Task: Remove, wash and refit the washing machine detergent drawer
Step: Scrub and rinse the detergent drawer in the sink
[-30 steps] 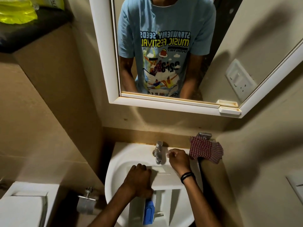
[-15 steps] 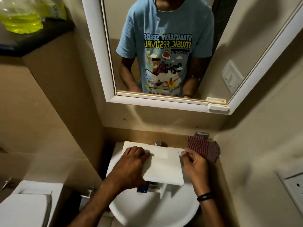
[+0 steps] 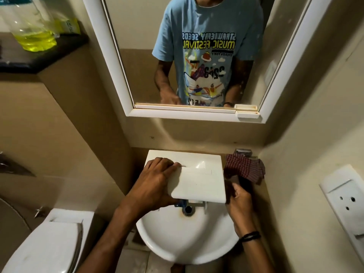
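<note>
Detergent drawer [image 3: 197, 180]: smooth white plastic, rectangular, held above the round glazed basin [image 3: 187, 239]. Left hand [image 3: 155, 182] grasps its left edge, fingers curled over. Right hand [image 3: 239, 196] at its right edge, shadowed, grip unclear. Red checked cloth [image 3: 244, 168] just beside.

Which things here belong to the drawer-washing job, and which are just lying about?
In the job: white plastic detergent drawer, left hand gripping it, right hand at its edge, white ceramic basin.
Lying about: red checked cloth, clear bottle of yellow liquid, white toilet, white-framed mirror, white wall socket.
</note>
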